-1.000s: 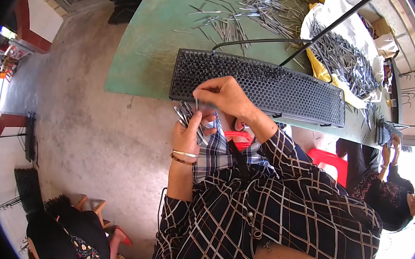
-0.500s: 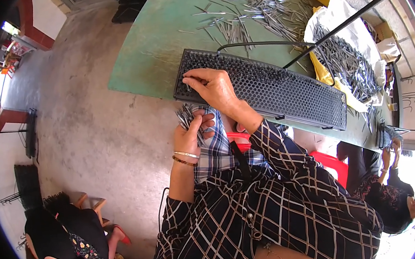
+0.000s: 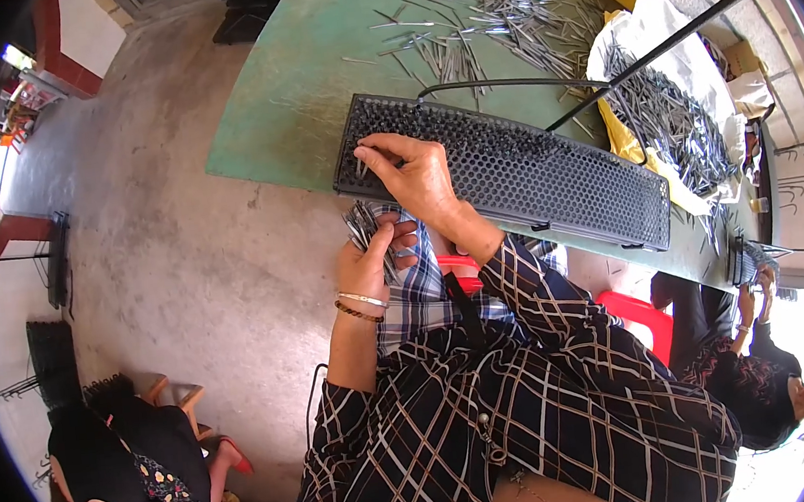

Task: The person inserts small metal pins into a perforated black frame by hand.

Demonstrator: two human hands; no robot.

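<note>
My left hand is closed round a bundle of thin grey metal rods, their ends fanning out above the thumb. It sits just below the near left corner of a long black panel full of round holes. Over the left end of that panel, my right hand pinches a slim metal rod between thumb and forefinger, partly hidden by the fingers. Many holes at the panel's left end and along its far edge look filled with dark pieces, while those in the middle and right look unfilled.
The panel lies on a green table. Loose rods are scattered beyond it, and a white and yellow sack heaped with rods lies to the right. A black metal bar slants above. One person sits lower left, another at right.
Both hands stay in nearly the same places. The bundle in my left hand has shifted slightly, and the rod at my right fingertips shows a little more.
</note>
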